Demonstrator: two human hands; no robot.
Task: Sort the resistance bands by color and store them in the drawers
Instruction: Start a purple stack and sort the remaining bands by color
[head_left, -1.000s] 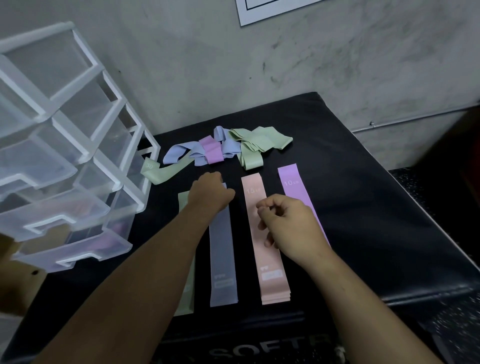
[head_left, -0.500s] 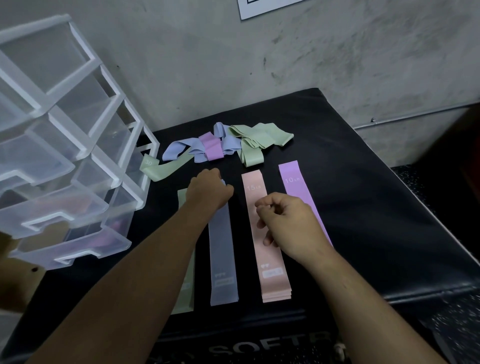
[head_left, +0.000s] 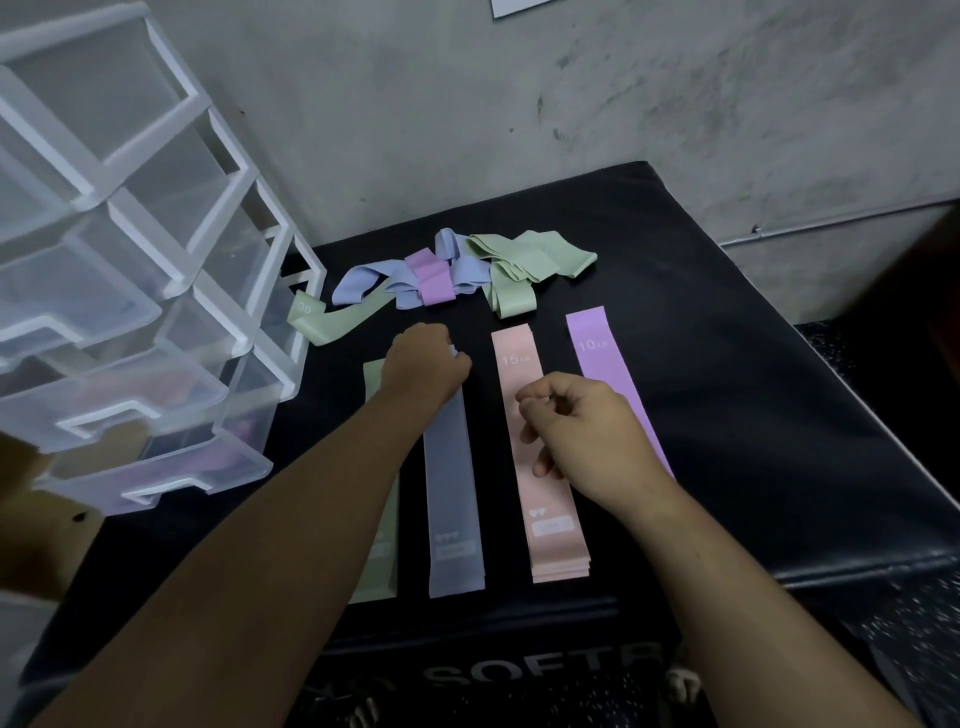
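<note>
Comparing with a second ago, almost nothing moves. Head view only.

The left hand (head_left: 426, 364) stays fisted at the far end of the blue-grey band (head_left: 452, 493). Its grip is closed round that end, with a sliver of band showing at the knuckles. The right hand (head_left: 576, 436) still hovers over the pink stack (head_left: 550, 540), fingers loosely curled, nothing visible in its grip. Can't tell if it touches the stack.

Reads as a pause mid-sort. Nothing has gone into the drawers this second.

Four flat lanes lie on the black padded box (head_left: 727, 415): green band (head_left: 382, 571), blue-grey, pink, purple band (head_left: 592, 343). The unsorted pile (head_left: 467, 270) sits just behind them, and the drawer unit (head_left: 156, 312) stands at the left edge.

Materials:
- **Bands:** thin, matte, limp flat loops with pale printed labels. The pile is crumpled and folded over itself.
- **Drawer unit:** translucent plastic in a white frame, drawers pulled out stepwise, faint pink and purple tints in the lower ones.
- **Box top:** matte, vinyl-looking, with rounded cushioned edges.
</note>
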